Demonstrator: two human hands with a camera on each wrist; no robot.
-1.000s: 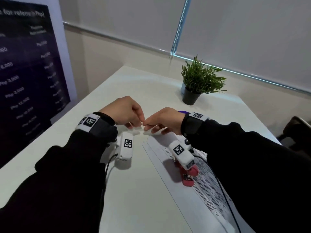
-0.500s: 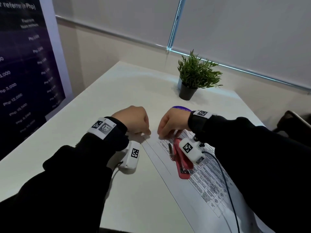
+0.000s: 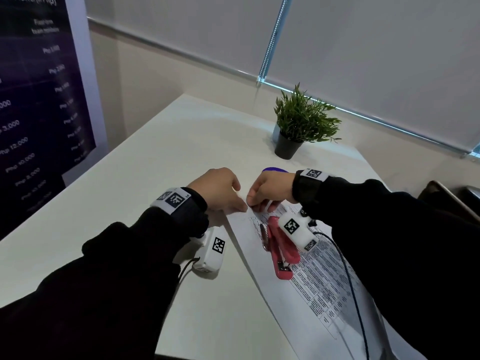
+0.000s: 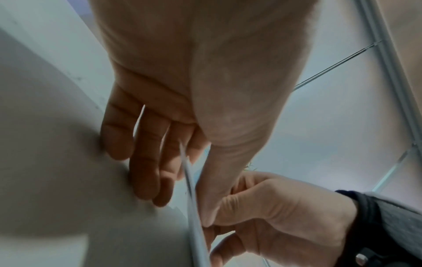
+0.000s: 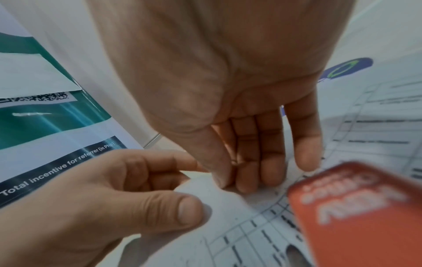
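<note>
Printed sheets (image 3: 324, 294) lie on the white worktop (image 3: 155, 165). Their long axis runs from the near right to a far corner, where the left hand (image 3: 215, 188) and right hand (image 3: 270, 188) meet, equally close. A red stapler (image 3: 281, 255) rests on them just nearer.

Left wrist view: the sheets (image 4: 194, 207) pass edge-on between left thumb and fingers.

Right wrist view: both grips pinch that corner, left thumb on top.

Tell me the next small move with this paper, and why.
Probably keep the left hand pinching the corner of the printed paper and let the right hand go for the red stapler. Both hands pinch that one corner now, and the stapler lies idle on the paper, close under the right wrist.
</note>
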